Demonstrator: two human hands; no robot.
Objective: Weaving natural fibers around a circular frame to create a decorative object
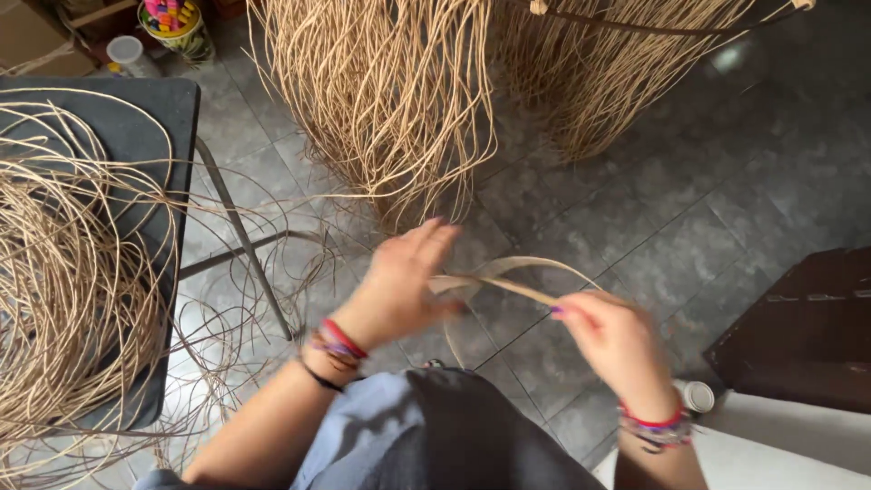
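Note:
A flat tan rattan strip point(517, 265) curves in a loop between my two hands above the grey tile floor. My left hand point(404, 281) has its fingers stretched out, with the thumb side touching the strip's near end. My right hand point(610, 338) pinches the strip close to its fingertips. Both wrists wear colourful bead bracelets. The hands are blurred by motion.
Bundles of thin rattan strands point(390, 91) hang down at the top centre and right. A dark table point(145, 118) at left carries a coiled heap of rattan point(63, 290). A dark wooden piece point(803, 331) and a white surface point(789, 436) sit at right. My lap is in grey cloth point(435, 436).

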